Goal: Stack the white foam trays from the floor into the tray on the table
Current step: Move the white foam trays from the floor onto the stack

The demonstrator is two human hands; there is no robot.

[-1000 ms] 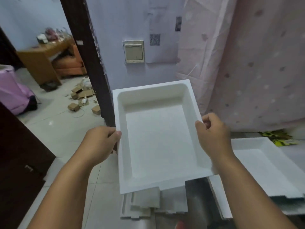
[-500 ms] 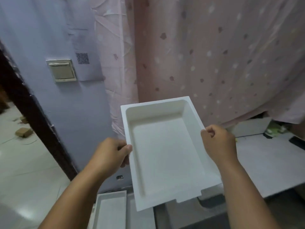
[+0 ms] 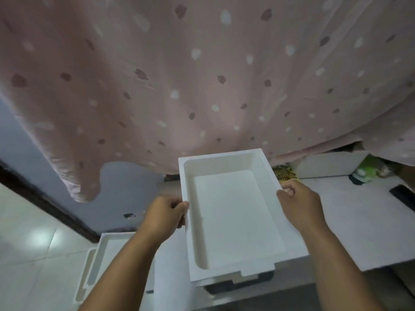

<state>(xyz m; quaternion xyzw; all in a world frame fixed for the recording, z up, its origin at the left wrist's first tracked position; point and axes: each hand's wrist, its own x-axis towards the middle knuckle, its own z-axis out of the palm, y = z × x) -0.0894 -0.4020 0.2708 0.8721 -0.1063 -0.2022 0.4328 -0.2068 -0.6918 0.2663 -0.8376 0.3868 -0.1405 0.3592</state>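
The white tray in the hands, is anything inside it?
Empty. The white tray shows only its bare floor, held open side up by both hands.

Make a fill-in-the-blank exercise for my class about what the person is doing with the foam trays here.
1. Both hands hold one white foam ____ by its long sides.
2. The left hand grips its left edge; the ____ hand grips the opposite edge.
3. More trays lie on the ____ at lower left.
4. Behind hangs a pink dotted ____.

Missing words: tray; right; floor; curtain
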